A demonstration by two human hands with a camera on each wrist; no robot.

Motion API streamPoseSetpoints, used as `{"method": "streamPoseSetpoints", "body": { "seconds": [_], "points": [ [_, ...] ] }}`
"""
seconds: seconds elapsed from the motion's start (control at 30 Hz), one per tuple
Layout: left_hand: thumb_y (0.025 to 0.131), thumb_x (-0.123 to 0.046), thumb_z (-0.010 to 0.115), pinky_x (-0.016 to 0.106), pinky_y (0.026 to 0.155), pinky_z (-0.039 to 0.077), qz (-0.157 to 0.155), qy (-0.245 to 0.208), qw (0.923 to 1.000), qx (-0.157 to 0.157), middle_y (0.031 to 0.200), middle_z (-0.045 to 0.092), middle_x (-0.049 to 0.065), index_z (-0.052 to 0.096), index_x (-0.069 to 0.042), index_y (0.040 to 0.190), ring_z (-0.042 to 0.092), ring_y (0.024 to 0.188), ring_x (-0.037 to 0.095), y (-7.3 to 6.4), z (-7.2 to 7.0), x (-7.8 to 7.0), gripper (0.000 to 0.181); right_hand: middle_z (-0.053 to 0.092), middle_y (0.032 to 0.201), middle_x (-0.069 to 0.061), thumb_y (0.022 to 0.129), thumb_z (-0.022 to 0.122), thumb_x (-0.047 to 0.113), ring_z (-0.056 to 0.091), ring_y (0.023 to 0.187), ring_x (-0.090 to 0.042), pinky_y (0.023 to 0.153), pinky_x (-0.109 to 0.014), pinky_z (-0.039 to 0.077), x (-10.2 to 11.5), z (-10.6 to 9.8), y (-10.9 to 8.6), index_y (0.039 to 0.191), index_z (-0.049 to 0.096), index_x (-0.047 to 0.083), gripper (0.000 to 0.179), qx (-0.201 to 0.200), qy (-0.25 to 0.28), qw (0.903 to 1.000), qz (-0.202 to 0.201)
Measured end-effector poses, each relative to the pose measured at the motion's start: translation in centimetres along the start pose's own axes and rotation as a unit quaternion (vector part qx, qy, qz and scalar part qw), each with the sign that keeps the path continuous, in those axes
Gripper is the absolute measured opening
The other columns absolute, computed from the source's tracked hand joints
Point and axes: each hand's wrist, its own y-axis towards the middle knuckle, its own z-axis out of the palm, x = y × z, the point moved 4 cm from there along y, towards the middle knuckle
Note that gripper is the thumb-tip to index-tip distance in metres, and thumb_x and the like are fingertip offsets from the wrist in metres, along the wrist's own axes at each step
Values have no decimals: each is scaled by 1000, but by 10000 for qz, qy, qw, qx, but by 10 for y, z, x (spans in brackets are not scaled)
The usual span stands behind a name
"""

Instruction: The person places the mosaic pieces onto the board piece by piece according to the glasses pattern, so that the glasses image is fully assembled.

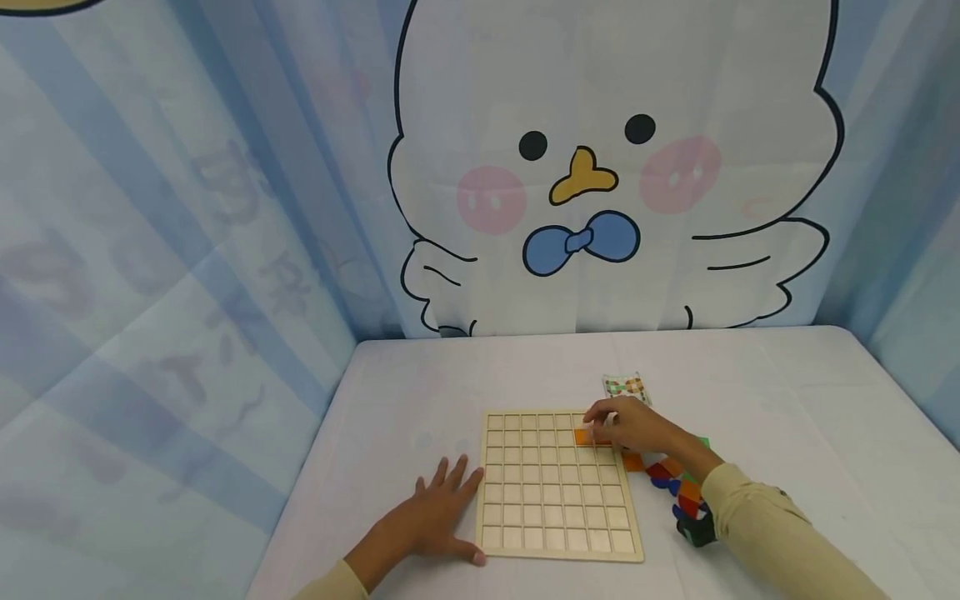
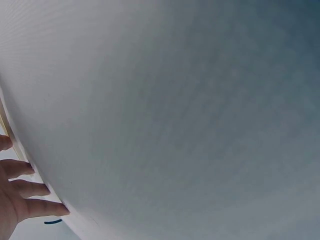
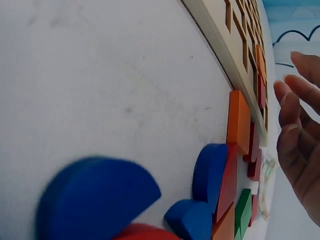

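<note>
A pale wooden grid board (image 1: 558, 475) lies on the white table. My left hand (image 1: 444, 508) is flat with spread fingers along its left edge, thumb at the lower corner. Over the board's upper right part hovers my right hand (image 1: 626, 425), fingers bent loosely; in the right wrist view nothing shows between the fingers (image 3: 292, 102). Just beneath it, an orange piece (image 1: 581, 437) sits in the grid. The right wrist view also shows a red piece (image 3: 261, 93) in the board beside the orange one.
Right of the board lies a loose heap of coloured blocks: an orange block (image 3: 239, 120), blue half-round blocks (image 3: 95, 195), a green block (image 3: 243, 212) and several red ones, partly under my right forearm. A small patterned packet (image 1: 626, 387) lies beyond the board. A printed curtain (image 1: 600, 292) hangs behind the table.
</note>
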Motion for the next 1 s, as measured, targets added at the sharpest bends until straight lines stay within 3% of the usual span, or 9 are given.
{"method": "streamPoseSetpoints", "body": {
  "seconds": [0.13, 0.37, 0.57, 1.0],
  "points": [
    [68, -80, 70, 76, 105, 32, 26, 6, 10000, -17, 167, 17, 20, 25, -19, 161, 17, 150, 51, 1, 1, 1, 119, 64, 93, -2, 100, 64, 22, 51, 55, -9, 50, -26, 48, -7, -8, -5, 112, 70, 5, 22, -220, 90, 9997, 112],
    [68, -81, 69, 76, 105, 32, 31, 11, 10000, -19, 167, 16, 20, 24, -19, 161, 16, 150, 51, 2, 3, 4, 120, 65, 89, 4, 96, 69, 25, 54, 78, -10, 67, -23, 50, -20, -22, -16, 106, 73, 10, 19, -655, -494, 9962, 281],
    [69, -81, 68, 76, 105, 32, 68, 12, 10000, -19, 167, 16, 20, 23, -18, 161, 16, 150, 51, 1, 2, 3, 120, 64, 92, -1, 94, 71, 23, 54, 74, -14, 62, -22, 51, -30, -30, -28, 110, 73, 9, 22, -575, -353, 9950, 732],
    [69, -80, 69, 76, 105, 31, 53, -24, 10000, -16, 167, 16, 21, 25, -17, 161, 16, 150, 52, -3, -4, -2, 120, 68, 112, -5, 92, 74, 20, 52, 89, -15, 75, -25, 48, -40, -31, -34, 116, 74, 13, 25, -234, -851, 9933, 743]
  ]
}}
